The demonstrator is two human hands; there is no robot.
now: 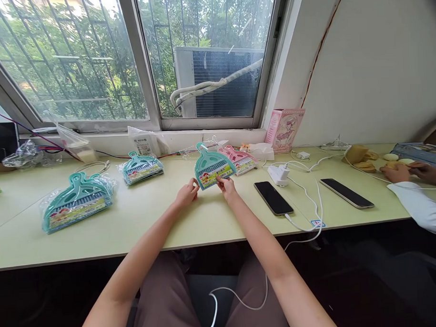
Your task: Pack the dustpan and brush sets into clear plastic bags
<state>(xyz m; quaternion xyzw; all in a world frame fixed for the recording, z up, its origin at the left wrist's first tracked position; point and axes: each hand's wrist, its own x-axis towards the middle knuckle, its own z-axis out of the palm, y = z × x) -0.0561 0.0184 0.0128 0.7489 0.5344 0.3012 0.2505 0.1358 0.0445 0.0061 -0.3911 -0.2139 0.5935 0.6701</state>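
Note:
A teal mini dustpan and brush set (pixel 215 167) with a colourful label is held tilted up above the table, its handle pointing away from me. My left hand (pixel 187 192) pinches its lower left corner. At its lower front edge, my right hand (pixel 226 186) grips it between thumb and fingers. Just behind it lies a pink dustpan set (pixel 243 160), partly covered by the teal one. Left of my hands rests a small stack of teal dustpan sets (pixel 142 168), and nearer the left side a larger wrapped pile of teal dustpan sets (pixel 78 202).
Right of my hands lie a phone (pixel 273 198) on a charging cable, a white power strip (pixel 278 174) and another phone (pixel 347 193). A pink box (pixel 284 130) stands by the wall. At far right, a co-worker's hands (pixel 397 172) handle small rounded items. Clear plastic wrapping (pixel 28 155) lies at left.

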